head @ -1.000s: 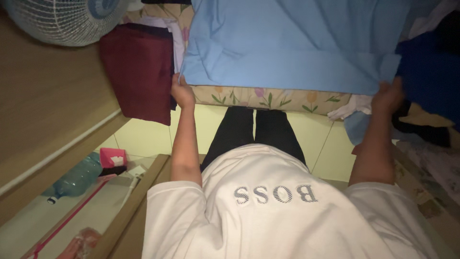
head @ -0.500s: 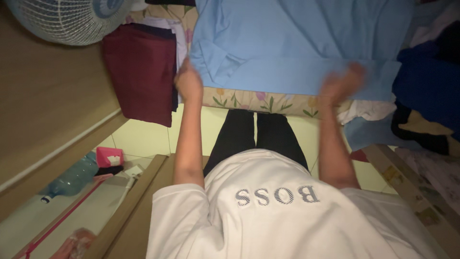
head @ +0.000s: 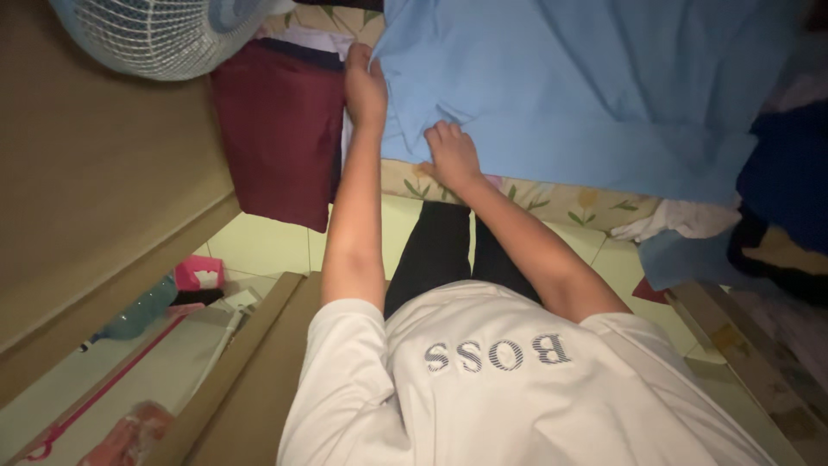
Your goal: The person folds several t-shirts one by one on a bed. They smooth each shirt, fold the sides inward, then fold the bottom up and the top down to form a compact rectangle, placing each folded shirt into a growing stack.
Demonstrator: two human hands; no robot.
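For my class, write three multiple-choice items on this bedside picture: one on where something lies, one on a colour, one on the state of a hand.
1. Where does the maroon cloth lie?
A. Beside the blue garment, under the fan
B. On the floor tiles
C. Over the person's shoulder

2. What colour is the garment under both hands?
A. White
B. Light blue
C. Green

3. How is the right hand placed?
A. Raised in the air
B. Holding a bottle
C. Resting on the blue garment's near edge

Answers: 1 A, it lies at the mattress edge just below the fan, next to the blue cloth. 2 B, the spread fabric is plainly light blue. 3 C, its fingers press the hem, while the left hand touches the garment's side edge.
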